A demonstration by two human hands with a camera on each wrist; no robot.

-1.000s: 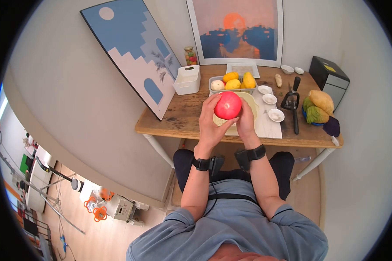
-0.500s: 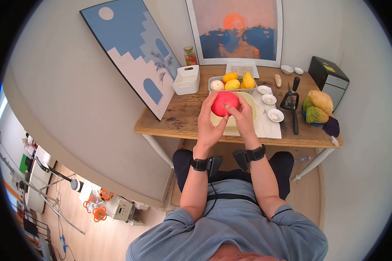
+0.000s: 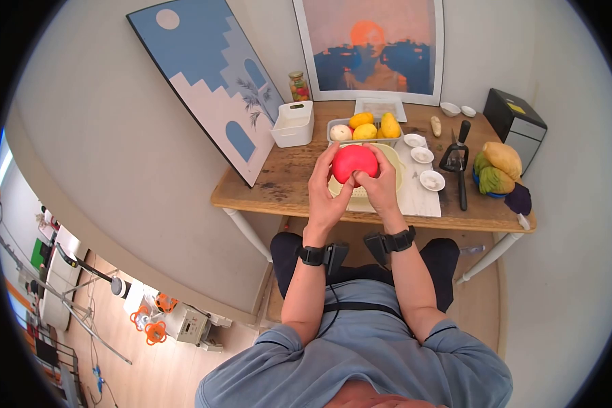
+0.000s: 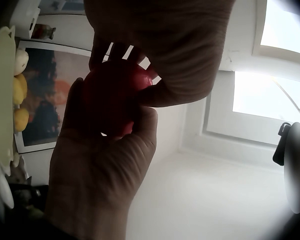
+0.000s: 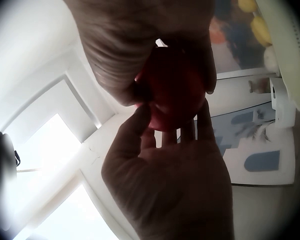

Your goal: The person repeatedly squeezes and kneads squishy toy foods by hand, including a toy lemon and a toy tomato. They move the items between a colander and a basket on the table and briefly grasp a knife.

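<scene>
A round, smooth red item (image 3: 355, 163) is held between both hands, above a pale yellow perforated basket (image 3: 393, 182). The left hand (image 3: 328, 198) grips its left side with curved fingers. From the right, the right hand (image 3: 381, 190) holds it, and both thumbs press on the near side, tips close together. In the left wrist view, the red item (image 4: 112, 97) sits between the left hand (image 4: 165, 45) above and the right hand (image 4: 102, 165) below. The right wrist view shows the red item (image 5: 172, 90) dark, its far side partly covered by fingers.
Behind the basket, a grey tray (image 3: 381, 141) holds yellow items and a white one. Small white dishes (image 3: 432, 180) stand at the right, beside a black-handled tool (image 3: 454, 160). A white bin (image 3: 292, 126) stands back left; a bowl of vegetables (image 3: 498, 166) is far right.
The red item has lowered slightly and turned; its pale centre spot no longer shows. The right thumb has moved from its right side onto the near side, beside the left thumb.
</scene>
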